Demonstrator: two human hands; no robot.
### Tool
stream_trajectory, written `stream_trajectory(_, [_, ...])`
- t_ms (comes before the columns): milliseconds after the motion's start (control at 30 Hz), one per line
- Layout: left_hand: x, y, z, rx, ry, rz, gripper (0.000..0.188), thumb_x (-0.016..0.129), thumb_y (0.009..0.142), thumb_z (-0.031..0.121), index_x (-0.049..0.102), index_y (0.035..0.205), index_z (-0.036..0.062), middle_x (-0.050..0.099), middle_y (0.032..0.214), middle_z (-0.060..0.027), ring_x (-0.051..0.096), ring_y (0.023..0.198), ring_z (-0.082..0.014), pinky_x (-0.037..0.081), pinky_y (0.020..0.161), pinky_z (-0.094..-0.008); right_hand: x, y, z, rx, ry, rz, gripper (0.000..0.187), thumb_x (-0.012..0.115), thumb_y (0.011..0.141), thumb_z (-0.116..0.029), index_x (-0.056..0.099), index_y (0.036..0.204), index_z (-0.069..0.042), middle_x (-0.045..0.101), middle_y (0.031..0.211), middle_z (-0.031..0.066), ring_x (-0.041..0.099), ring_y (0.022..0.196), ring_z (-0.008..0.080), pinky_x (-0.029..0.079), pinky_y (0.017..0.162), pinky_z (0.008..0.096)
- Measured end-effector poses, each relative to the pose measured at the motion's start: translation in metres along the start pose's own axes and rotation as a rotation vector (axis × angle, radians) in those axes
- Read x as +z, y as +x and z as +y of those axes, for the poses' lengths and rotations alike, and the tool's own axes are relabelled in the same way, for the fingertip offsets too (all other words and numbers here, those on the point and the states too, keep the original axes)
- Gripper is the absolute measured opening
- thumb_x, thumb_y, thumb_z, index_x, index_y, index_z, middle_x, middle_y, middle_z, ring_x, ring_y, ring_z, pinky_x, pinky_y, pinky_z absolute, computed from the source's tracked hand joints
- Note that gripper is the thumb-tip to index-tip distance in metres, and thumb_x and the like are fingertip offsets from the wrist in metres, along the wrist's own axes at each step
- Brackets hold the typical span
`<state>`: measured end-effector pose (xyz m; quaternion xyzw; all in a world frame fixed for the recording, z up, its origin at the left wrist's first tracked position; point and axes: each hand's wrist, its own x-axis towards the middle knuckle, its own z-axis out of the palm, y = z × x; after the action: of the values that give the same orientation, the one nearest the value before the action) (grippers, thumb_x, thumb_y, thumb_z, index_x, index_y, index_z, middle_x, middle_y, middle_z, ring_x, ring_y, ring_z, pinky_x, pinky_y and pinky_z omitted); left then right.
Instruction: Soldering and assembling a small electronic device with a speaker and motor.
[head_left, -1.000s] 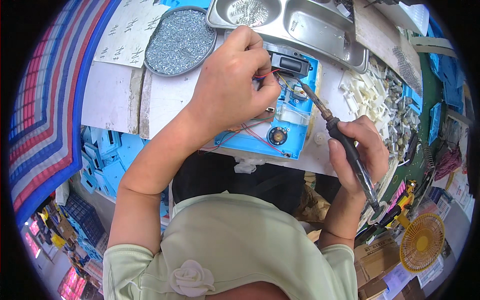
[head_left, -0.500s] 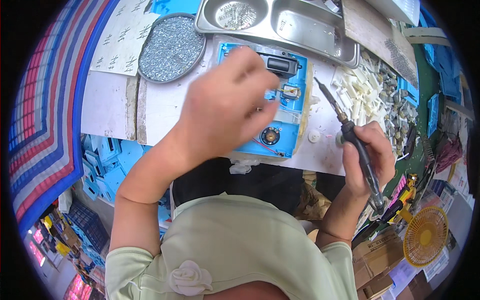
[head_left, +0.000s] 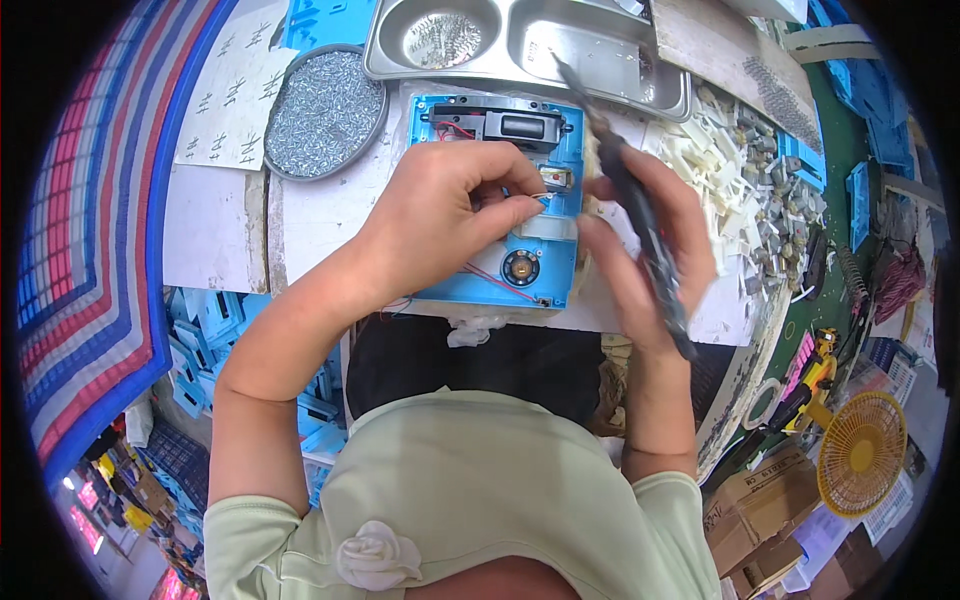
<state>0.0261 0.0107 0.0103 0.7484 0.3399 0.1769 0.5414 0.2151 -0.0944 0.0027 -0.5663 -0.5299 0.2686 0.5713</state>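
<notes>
A light-blue plastic housing [head_left: 480, 290] lies open in front of me. It holds a black part [head_left: 520, 127] along its far side, a small boxed part [head_left: 556, 178], a clear strip [head_left: 548, 228] and a round part with a brass centre [head_left: 520, 267]. My left hand [head_left: 450, 205] reaches over it, thumb and fingertips closed on a thin light wire beside the boxed part. In my right hand [head_left: 665, 235] is a slim black tool [head_left: 640, 205] with a thin pointed shaft, possibly a soldering iron; its tip points up and away. My right fingertips are by the housing's right edge.
A round tray [head_left: 271, 150] of small metal screws stands at the left, by a marked paper sheet [head_left: 230, 110]. Behind the housing is a steel compartment tray [head_left: 580, 75]. White plastic pieces [head_left: 705, 180] and metal parts pile up at the right. A yellow fan [head_left: 862, 455] sits lower right.
My left hand has come down to the housing and pinches the wire. My right hand has moved left with the tool, up to the housing's right edge.
</notes>
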Motion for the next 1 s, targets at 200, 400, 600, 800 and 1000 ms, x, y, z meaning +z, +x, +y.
stream_trajectory(200, [0.001, -0.002, -0.001, 0.022, -0.017, 0.027, 0.007, 0.073, 0.091, -0.001, 0.070, 0.097, -0.0030, 0.070, 0.085, -0.0025, 0.063, 0.073, -0.0058, 0.052, 0.066, -0.0222, 0.021, 0.010, 0.016, -0.118, -0.074, -0.021, 0.051, 0.077, 0.078, 0.008, 0.066, 0.127, -0.005, 0.070, 0.104, 0.0128, 0.068, 0.083, 0.0215, 0.054, 0.077, 0.0300])
stream_trajectory(400, [0.001, 0.000, -0.014, 0.486, 0.259, 0.053, 0.012, 0.073, 0.085, -0.002, 0.071, 0.097, 0.0003, 0.067, 0.087, -0.0084, 0.066, 0.079, -0.0227, 0.053, 0.072, -0.0309, -0.013, -0.010, -0.002, -0.149, -0.147, 0.070, 0.042, 0.081, 0.078, 0.003, 0.069, 0.118, 0.001, 0.072, 0.102, 0.0148, 0.067, 0.085, 0.0211, 0.054, 0.079, 0.0306])
stream_trajectory(600, [-0.003, -0.011, -0.012, 0.492, 0.351, -0.053, 0.018, 0.077, 0.077, -0.001, 0.069, 0.093, 0.0036, 0.060, 0.100, -0.0099, 0.064, 0.086, -0.0265, 0.053, 0.073, -0.0343, -0.077, -0.027, -0.013, -0.062, 0.098, -0.206, 0.025, 0.073, 0.075, -0.002, 0.069, 0.099, 0.006, 0.063, 0.075, 0.0111, 0.050, 0.061, 0.0153, 0.038, 0.058, 0.0289])
stream_trajectory(800, [0.001, -0.012, -0.015, 0.519, 0.397, -0.038, 0.019, 0.077, 0.076, -0.001, 0.067, 0.091, 0.0039, 0.061, 0.101, -0.0102, 0.065, 0.086, -0.0267, 0.054, 0.072, -0.0351, -0.060, -0.025, -0.010, -0.080, -0.043, -0.298, 0.028, 0.074, 0.065, -0.003, 0.071, 0.093, -0.002, 0.062, 0.067, 0.0046, 0.049, 0.053, 0.0156, 0.035, 0.049, 0.0290])
stream_trajectory(1000, [-0.001, -0.012, -0.016, 0.531, 0.409, -0.041, 0.019, 0.078, 0.076, 0.000, 0.067, 0.091, 0.0040, 0.062, 0.101, -0.0100, 0.066, 0.086, -0.0272, 0.054, 0.072, -0.0358, -0.054, -0.023, -0.012, -0.085, -0.074, -0.325, 0.027, 0.075, 0.066, -0.003, 0.072, 0.094, -0.004, 0.063, 0.068, 0.0049, 0.050, 0.053, 0.0161, 0.037, 0.050, 0.0294])
